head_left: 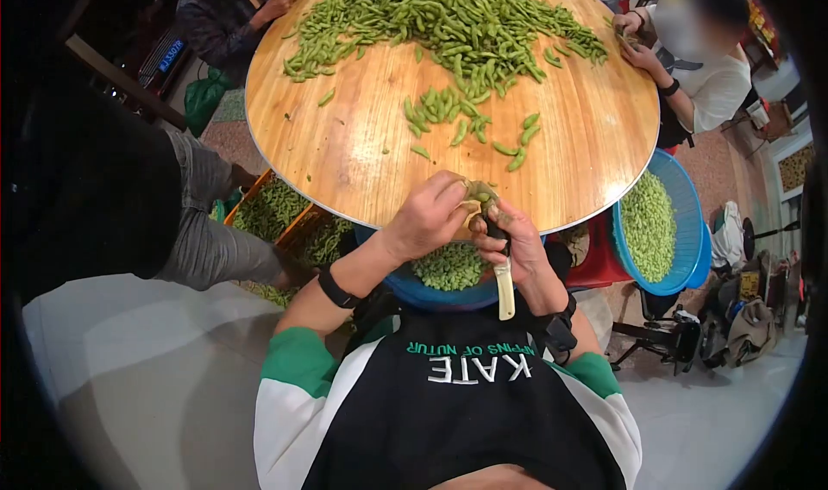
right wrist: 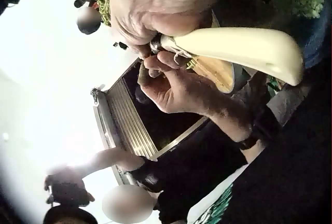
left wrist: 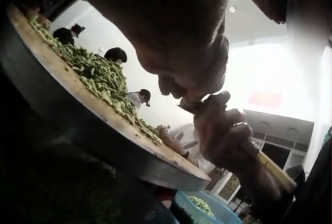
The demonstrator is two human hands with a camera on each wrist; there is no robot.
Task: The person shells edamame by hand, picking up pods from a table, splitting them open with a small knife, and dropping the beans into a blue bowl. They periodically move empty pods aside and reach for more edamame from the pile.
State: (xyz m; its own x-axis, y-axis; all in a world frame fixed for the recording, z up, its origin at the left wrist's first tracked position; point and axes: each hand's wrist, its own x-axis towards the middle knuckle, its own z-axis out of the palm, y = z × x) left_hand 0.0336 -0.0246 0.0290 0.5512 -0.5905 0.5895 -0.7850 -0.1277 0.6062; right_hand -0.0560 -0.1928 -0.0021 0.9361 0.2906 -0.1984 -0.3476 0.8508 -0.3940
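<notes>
My right hand (head_left: 516, 241) grips a small knife by its cream handle (head_left: 505, 296), which sticks out below the palm. Close to it, my left hand (head_left: 431, 210) pinches a green soybean pod (head_left: 483, 193) with thumb and fingers. In the left wrist view, the dark blade tip (left wrist: 185, 108) shows between the two hands. The handle (right wrist: 238, 50) is large in the right wrist view, with the left hand's fingers (right wrist: 166, 63) curled just beyond it. Below both hands, shelled green beans (head_left: 450, 266) lie in a blue basin (head_left: 423, 295) at my lap.
A round wooden table (head_left: 345, 158) stands in front, with a big heap of pods (head_left: 431, 11) at its far side. Another blue basin (head_left: 688, 231) of beans is at the right, orange crates (head_left: 297, 224) at the left. A person (head_left: 703, 67) sits across; another stands at the left.
</notes>
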